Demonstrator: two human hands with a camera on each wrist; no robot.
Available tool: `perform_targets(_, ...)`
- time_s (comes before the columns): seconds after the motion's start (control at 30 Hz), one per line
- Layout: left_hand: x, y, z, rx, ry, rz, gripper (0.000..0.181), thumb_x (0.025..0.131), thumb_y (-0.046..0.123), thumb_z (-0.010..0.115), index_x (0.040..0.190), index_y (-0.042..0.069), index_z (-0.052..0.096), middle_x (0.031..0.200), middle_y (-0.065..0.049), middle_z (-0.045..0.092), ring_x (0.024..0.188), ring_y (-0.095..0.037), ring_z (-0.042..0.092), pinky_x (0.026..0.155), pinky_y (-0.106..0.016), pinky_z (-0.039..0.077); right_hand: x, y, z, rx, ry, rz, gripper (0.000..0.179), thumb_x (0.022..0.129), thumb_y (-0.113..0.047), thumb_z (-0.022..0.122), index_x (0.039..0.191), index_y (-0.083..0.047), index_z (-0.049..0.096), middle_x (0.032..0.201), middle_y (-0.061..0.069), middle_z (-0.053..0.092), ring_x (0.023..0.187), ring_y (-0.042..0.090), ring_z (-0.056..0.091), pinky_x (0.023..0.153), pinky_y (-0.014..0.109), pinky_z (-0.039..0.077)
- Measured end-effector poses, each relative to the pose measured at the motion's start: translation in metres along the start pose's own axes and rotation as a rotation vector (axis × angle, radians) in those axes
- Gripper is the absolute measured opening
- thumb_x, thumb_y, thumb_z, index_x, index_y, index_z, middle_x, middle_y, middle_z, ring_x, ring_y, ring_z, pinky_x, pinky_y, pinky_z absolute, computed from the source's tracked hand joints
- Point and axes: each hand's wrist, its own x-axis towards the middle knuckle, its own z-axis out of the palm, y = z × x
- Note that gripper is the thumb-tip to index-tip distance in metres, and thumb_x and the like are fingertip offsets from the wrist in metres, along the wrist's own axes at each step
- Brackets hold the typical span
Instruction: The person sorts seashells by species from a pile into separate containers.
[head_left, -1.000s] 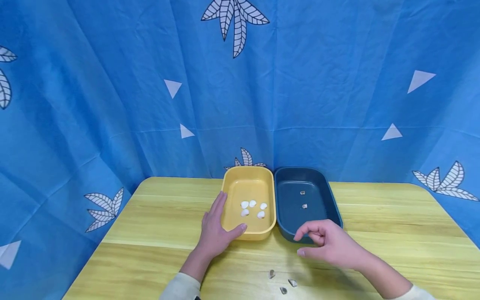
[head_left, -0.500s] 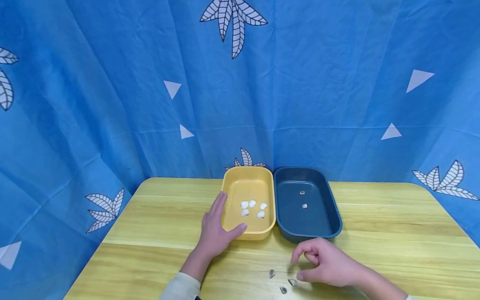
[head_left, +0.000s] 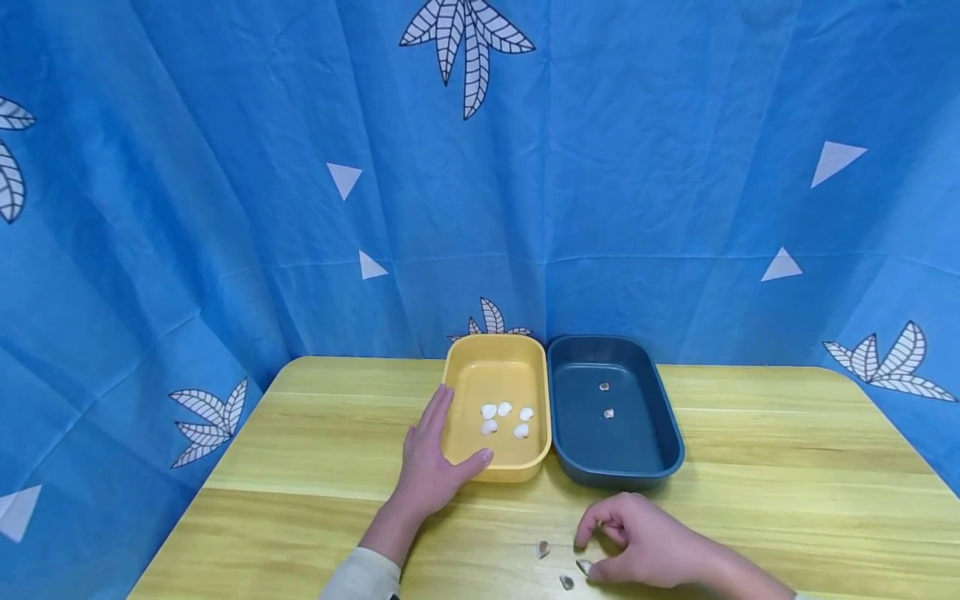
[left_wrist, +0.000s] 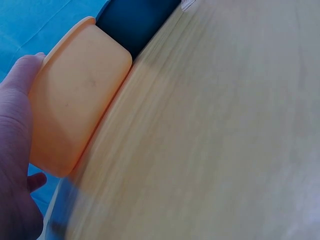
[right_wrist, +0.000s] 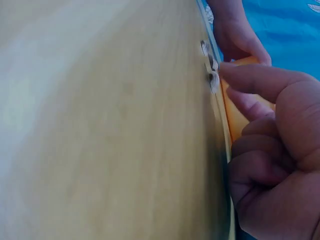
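Observation:
My left hand (head_left: 429, 471) rests against the left side of a yellow plastic tray (head_left: 497, 473), fingers straight along the rim and thumb over its near corner. Several white seashells (head_left: 489, 411) lie in that tray. Low over the table, my right hand (head_left: 647, 542) has its thumb beside a small brownish seashell (head_left: 584, 567); index finger and thumb stand apart around it. Two more brownish shells lie close by, one shell (head_left: 543, 549) to the left and another shell (head_left: 567, 582) nearer me. In the right wrist view the nearest shell (right_wrist: 214, 82) is just off the fingertips.
A dark blue tray (head_left: 618, 479) stands right of the yellow one, side by side, with two small brownish shells (head_left: 608, 413) inside. Both trays stand at the back of the wooden table (head_left: 787, 467), before a blue curtain (head_left: 637, 167).
My right hand has come down from the near edge of the blue tray to the shells on the table, its thumb reaching the right-hand one. My left hand has stayed at the yellow tray.

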Motion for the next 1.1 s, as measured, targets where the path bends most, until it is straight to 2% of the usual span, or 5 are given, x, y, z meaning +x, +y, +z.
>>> perform_targets(0.23, -0.0003, -0.0009, 0.0001, 0.007, 0.003, 0.016, 0.103, 0.079, 0.053, 0.077, 0.16, 0.016, 0.024, 0.165, 0.005, 0.018, 0.147, -0.022, 0.022, 0.114, -0.063, 0.009, 0.001, 0.0054, 0.0016, -0.02, -0.014, 0.007, 0.019, 0.081, -0.021, 0.084, 0.096, -0.021, 0.072, 0.056, -0.015, 0.035, 0.049, 0.0, 0.034, 0.065, 0.026, 0.049)
perform_targets(0.5, -0.0003, -0.0011, 0.0003, 0.006, 0.003, 0.018, 0.104, 0.08, 0.057, 0.076, 0.16, 0.016, 0.024, 0.165, 0.005, 0.017, 0.147, -0.022, 0.021, 0.114, -0.062, 0.009, 0.0021, 0.0071, 0.0022, -0.052, -0.016, 0.009, 0.019, 0.081, -0.019, 0.084, 0.094, -0.023, 0.071, 0.056, -0.016, 0.034, 0.05, 0.0, 0.034, 0.064, 0.025, 0.048)
perform_targets(0.8, 0.0, -0.0032, 0.0015, 0.009, 0.005, 0.009, 0.104, 0.079, 0.057, 0.076, 0.16, 0.016, 0.024, 0.165, 0.006, 0.017, 0.147, -0.023, 0.021, 0.114, -0.063, 0.008, 0.0029, 0.0069, 0.0055, -0.078, -0.006, -0.057, 0.017, 0.08, -0.016, 0.083, 0.089, -0.023, 0.07, 0.056, -0.018, 0.033, 0.05, -0.004, 0.032, 0.065, 0.023, 0.048)
perform_targets(1.1, 0.0, -0.0029, 0.0019, 0.008, 0.006, 0.006, 0.103, 0.08, 0.053, 0.077, 0.16, 0.018, 0.024, 0.165, 0.006, 0.017, 0.147, -0.023, 0.021, 0.114, -0.062, 0.009, 0.0027, 0.0071, 0.0062, -0.056, -0.013, -0.034, 0.016, 0.081, -0.014, 0.082, 0.088, -0.023, 0.07, 0.056, -0.017, 0.034, 0.049, -0.003, 0.033, 0.063, 0.023, 0.048)
